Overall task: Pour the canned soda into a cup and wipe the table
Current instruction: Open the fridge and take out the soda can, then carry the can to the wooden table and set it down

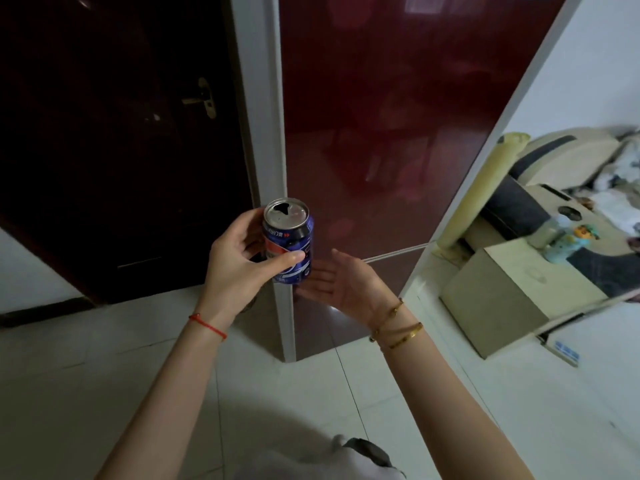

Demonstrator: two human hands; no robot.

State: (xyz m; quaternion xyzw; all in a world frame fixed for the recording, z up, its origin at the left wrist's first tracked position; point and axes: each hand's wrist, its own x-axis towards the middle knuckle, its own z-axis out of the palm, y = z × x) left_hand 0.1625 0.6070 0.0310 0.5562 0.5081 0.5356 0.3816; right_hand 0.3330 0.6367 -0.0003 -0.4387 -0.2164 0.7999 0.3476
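The left hand [239, 268] grips the opened soda can [290, 242] nearly upright, mouth tilted toward the camera; the right hand [341, 280] spreads flat, empty, just beside its base.

Both forearms are seen bare, with no sleeves reaching them. A thin red string bracelet [207, 326] is worn around the wrist of the left hand [239, 268]. Gold bangles [398, 327] are worn on the wrist of the right hand [346, 282], one shaped as a coiled band. A light grey garment [332, 459] is glimpsed at the bottom edge.
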